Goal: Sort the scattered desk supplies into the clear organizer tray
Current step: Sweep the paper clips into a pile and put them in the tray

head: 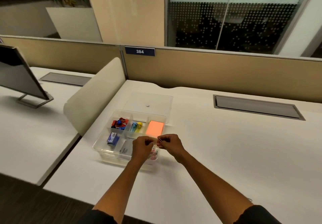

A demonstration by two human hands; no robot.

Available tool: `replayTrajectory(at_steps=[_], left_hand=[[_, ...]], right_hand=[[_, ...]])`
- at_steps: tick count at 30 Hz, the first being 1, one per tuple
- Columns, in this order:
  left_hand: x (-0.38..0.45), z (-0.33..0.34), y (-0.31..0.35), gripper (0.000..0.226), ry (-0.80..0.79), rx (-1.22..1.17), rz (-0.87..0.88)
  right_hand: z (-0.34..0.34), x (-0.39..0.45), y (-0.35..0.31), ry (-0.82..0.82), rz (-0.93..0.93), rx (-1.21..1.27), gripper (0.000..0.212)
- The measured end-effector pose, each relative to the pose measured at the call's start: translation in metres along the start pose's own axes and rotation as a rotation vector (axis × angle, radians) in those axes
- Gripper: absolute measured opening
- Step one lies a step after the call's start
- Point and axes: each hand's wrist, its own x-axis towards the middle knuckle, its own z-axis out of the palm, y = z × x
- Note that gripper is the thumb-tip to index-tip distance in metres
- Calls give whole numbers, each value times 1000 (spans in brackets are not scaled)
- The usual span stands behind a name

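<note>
A clear organizer tray [102, 142] sits on the white desk. Its back left compartment holds red and blue binder clips [120, 123], the middle one blue and yellow highlighters [136, 126], the back right an orange sticky-note pad [154, 128]. A blue box [112, 138] lies in the front left section. Both hands hover over the tray's front right compartment, above a pile of coloured paper clips [154, 154]. My right hand [168, 142] pinches a paper clip [159, 139] between its fingertips. My left hand [142, 145] is closed beside it; what it holds is hidden.
The tray's clear lid [151, 100] lies flat behind the tray. A padded divider [97, 93] stands to the left, with a monitor [15, 74] on the neighbouring desk. A grey cable hatch [257, 107] is set into the desk at the right.
</note>
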Motion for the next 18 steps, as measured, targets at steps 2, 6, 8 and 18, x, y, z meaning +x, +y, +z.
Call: replayTrajectory(at_steps=[2, 6, 8, 18], left_hand=[[-2, -7, -6, 15, 5, 30, 9], [0, -15, -18, 18, -18, 99, 24], [2, -17, -22, 18, -30, 132, 32], [5, -5, -15, 18, 12, 86, 95]], right_hand=[[11, 1, -4, 4, -28, -109, 27], [27, 2, -6, 38, -103, -302, 33], [31, 2, -5, 73, -145, -391, 32], [10, -4, 10, 255, -209, -435, 16]])
